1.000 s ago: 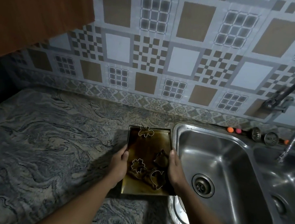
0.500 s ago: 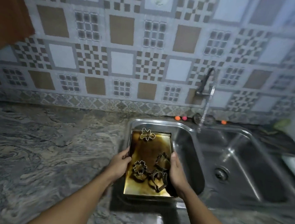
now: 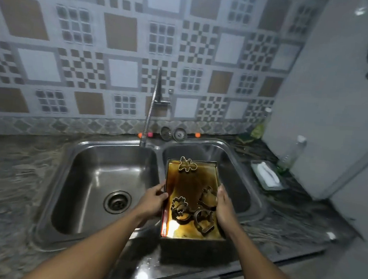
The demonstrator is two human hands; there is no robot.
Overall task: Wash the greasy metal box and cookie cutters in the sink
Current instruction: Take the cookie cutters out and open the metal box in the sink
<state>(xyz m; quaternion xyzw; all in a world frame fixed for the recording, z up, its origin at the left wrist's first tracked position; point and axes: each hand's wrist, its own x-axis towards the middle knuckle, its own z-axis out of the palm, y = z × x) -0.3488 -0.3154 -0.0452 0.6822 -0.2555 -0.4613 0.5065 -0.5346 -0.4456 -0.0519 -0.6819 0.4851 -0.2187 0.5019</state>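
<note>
**Box held lengthwise over the right basin**

The double sink (image 3: 159, 152) spreads ahead of both hands. The greasy metal box (image 3: 189, 182) is in or just above its right basin; I cannot tell whether it rests on the bottom. Its long axis runs straight away from the person, between the hands. The left hand (image 3: 154, 198) and right hand (image 3: 224, 203) each grip a long side at the near half, equally close. The tap (image 3: 151, 107) stands beyond the left hand, above the divider, so the box likely needs shifting left to meet its stream. Cookie cutters (image 3: 203, 221) lie loose inside, three between the hands and a man-shaped cutter (image 3: 187, 164) at the far end. A soap dish (image 3: 264, 176) sits right of the right hand, well apart.
</note>
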